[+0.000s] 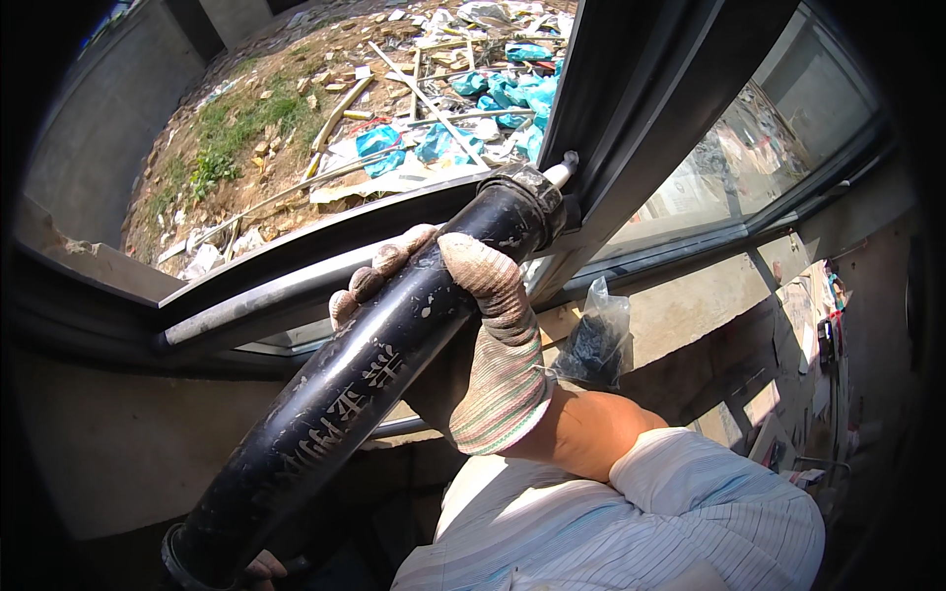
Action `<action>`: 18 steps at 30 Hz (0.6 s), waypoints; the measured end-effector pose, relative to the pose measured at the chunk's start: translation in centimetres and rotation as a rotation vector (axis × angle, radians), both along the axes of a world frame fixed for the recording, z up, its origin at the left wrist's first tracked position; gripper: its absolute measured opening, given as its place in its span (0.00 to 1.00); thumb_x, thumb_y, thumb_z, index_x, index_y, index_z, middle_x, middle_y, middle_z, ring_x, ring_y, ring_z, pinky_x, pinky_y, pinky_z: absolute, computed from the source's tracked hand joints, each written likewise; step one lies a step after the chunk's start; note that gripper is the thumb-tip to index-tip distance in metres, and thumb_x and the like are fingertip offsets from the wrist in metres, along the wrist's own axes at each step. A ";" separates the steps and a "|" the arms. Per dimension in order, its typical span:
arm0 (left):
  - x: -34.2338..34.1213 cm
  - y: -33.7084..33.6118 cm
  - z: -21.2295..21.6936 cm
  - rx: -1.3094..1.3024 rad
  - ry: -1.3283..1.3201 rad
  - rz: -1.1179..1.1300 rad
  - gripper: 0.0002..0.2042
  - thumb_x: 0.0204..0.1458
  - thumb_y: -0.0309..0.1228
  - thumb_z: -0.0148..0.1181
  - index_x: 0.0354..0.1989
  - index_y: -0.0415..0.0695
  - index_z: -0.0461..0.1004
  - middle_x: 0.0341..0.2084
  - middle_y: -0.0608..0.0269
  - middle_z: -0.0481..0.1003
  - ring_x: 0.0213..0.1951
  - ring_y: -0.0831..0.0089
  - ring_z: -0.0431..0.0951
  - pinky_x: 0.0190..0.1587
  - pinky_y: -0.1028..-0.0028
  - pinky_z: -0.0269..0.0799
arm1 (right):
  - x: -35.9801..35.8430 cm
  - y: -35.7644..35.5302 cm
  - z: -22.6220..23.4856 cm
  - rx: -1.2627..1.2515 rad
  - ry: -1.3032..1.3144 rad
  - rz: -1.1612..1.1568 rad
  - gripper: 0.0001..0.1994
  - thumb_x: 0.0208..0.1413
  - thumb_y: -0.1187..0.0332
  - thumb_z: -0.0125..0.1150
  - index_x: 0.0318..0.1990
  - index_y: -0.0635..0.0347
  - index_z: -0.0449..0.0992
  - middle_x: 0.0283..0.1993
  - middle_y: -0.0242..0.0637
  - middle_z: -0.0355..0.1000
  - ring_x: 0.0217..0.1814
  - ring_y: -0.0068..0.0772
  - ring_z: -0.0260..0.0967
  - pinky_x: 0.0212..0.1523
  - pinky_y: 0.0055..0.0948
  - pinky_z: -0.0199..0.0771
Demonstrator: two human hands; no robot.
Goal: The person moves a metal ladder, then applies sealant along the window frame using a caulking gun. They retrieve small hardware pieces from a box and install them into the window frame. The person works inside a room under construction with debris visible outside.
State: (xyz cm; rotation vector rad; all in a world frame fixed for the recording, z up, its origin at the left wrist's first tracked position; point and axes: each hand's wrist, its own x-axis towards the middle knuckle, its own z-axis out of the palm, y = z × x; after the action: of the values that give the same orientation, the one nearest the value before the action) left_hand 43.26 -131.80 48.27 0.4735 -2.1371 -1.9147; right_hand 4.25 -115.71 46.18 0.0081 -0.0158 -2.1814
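One gloved right hand (503, 340) cups the black tube (360, 379) from below, its fingertips curled round the far side and its thumb along the near side, closed about the upper half. The left hand (264, 567) shows only as a sliver by the tube's lower end; whether it grips, and how far open it is, I cannot tell.

The tube looks rigid and fairly heavy, long enough to want support at both ends; its smooth, scuffed shell could slide or roll in a loose grip. Mid-barrel is a sound hold, with the other hand at the rear. The pale nozzle (563, 169), beyond the right hand past the ribbed collar (532, 197), is likely the delicate part.

Its tip meets or nearly meets the dark frame (641, 108); contact is unclear. Right of the right hand sits a clear bag (596, 345), its dark contents indistinct. The tube's rear is lost in shadow.
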 end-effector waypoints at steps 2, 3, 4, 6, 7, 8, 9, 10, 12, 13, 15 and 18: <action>-0.6 0.0 0.5 0.013 0.005 0.011 0.20 0.59 0.36 0.63 0.52 0.31 0.74 0.36 0.48 0.76 0.19 0.79 0.69 0.23 0.83 0.65 | -0.1 0.2 0.1 -0.016 -0.006 -0.014 0.18 0.49 0.61 0.77 0.43 0.54 0.75 0.43 0.35 0.73 0.51 0.38 0.74 0.66 0.48 0.74; -0.6 0.2 0.7 0.025 0.008 0.025 0.20 0.59 0.36 0.63 0.52 0.31 0.74 0.36 0.47 0.76 0.19 0.80 0.69 0.23 0.82 0.66 | -0.1 0.3 0.1 -0.020 -0.005 -0.009 0.18 0.49 0.61 0.77 0.43 0.54 0.75 0.43 0.34 0.73 0.51 0.37 0.74 0.66 0.48 0.74; -0.7 0.3 0.9 0.037 0.012 0.037 0.20 0.59 0.36 0.64 0.52 0.31 0.74 0.37 0.47 0.76 0.19 0.80 0.68 0.24 0.82 0.66 | -0.1 0.3 0.1 -0.024 -0.004 -0.005 0.18 0.49 0.61 0.77 0.43 0.54 0.75 0.43 0.34 0.73 0.51 0.37 0.74 0.66 0.48 0.74; -0.6 -0.2 1.6 -0.014 -0.048 0.009 0.20 0.58 0.38 0.64 0.50 0.34 0.75 0.35 0.50 0.76 0.19 0.78 0.68 0.23 0.80 0.66 | -0.1 0.3 0.2 -0.047 -0.035 0.010 0.18 0.49 0.61 0.78 0.43 0.54 0.75 0.43 0.33 0.74 0.52 0.36 0.74 0.67 0.48 0.73; -0.4 -0.5 1.9 -0.040 -0.078 -0.004 0.19 0.58 0.39 0.65 0.49 0.35 0.75 0.34 0.51 0.76 0.18 0.78 0.67 0.23 0.79 0.66 | -0.1 0.2 0.3 -0.059 -0.051 0.019 0.18 0.49 0.61 0.78 0.43 0.54 0.75 0.43 0.33 0.74 0.52 0.35 0.74 0.67 0.48 0.73; -0.2 -0.6 2.3 -0.047 -0.081 0.001 0.19 0.58 0.40 0.64 0.49 0.36 0.75 0.34 0.51 0.76 0.18 0.77 0.67 0.23 0.79 0.66 | 0.0 0.1 0.3 -0.070 -0.070 0.029 0.18 0.49 0.61 0.78 0.43 0.53 0.75 0.43 0.33 0.74 0.52 0.35 0.74 0.67 0.48 0.73; -0.3 -0.7 2.3 -0.047 -0.064 0.009 0.19 0.58 0.40 0.64 0.49 0.36 0.75 0.34 0.51 0.76 0.18 0.77 0.67 0.23 0.79 0.66 | 0.0 0.1 0.3 -0.079 -0.088 0.033 0.19 0.49 0.61 0.78 0.43 0.53 0.75 0.43 0.33 0.74 0.52 0.35 0.74 0.68 0.48 0.73; -0.4 -0.7 2.4 -0.038 -0.039 0.024 0.19 0.58 0.40 0.64 0.49 0.36 0.75 0.33 0.51 0.76 0.18 0.77 0.67 0.23 0.79 0.66 | 0.0 0.2 0.4 -0.088 -0.105 0.038 0.19 0.49 0.62 0.78 0.44 0.53 0.75 0.43 0.32 0.74 0.52 0.34 0.74 0.68 0.48 0.72; -0.6 -0.7 2.5 -0.022 0.010 0.056 0.19 0.58 0.40 0.64 0.48 0.36 0.75 0.33 0.51 0.76 0.18 0.77 0.67 0.23 0.79 0.66 | -0.2 0.2 0.5 -0.082 -0.097 0.015 0.22 0.50 0.62 0.78 0.47 0.53 0.72 0.46 0.35 0.74 0.54 0.40 0.75 0.68 0.50 0.73; -0.6 -0.7 2.6 -0.014 0.030 0.070 0.19 0.58 0.40 0.64 0.48 0.36 0.75 0.33 0.51 0.76 0.18 0.77 0.67 0.23 0.79 0.66 | -0.2 0.3 0.5 -0.079 -0.093 0.005 0.23 0.50 0.62 0.79 0.49 0.53 0.71 0.47 0.36 0.74 0.55 0.42 0.75 0.68 0.51 0.74; -0.5 -0.4 2.8 -0.013 0.065 0.111 0.19 0.58 0.41 0.64 0.48 0.36 0.75 0.33 0.52 0.75 0.18 0.77 0.67 0.22 0.79 0.66 | -0.2 0.3 0.8 -0.184 -0.161 0.073 0.24 0.50 0.62 0.79 0.50 0.54 0.71 0.48 0.37 0.74 0.56 0.43 0.75 0.68 0.52 0.74; -0.4 -0.7 3.1 -0.003 0.114 0.153 0.19 0.58 0.41 0.64 0.48 0.36 0.75 0.32 0.52 0.75 0.18 0.77 0.67 0.22 0.78 0.66 | 0.1 0.7 2.3 -0.116 -0.050 -0.008 0.27 0.51 0.56 0.78 0.51 0.57 0.70 0.50 0.41 0.74 0.58 0.46 0.75 0.66 0.53 0.76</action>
State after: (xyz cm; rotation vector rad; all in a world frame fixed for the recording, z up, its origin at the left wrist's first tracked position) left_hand 42.83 -132.47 51.32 0.4996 -1.9726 -1.8095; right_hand 4.38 -114.97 48.44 -0.0030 -0.1705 -2.1847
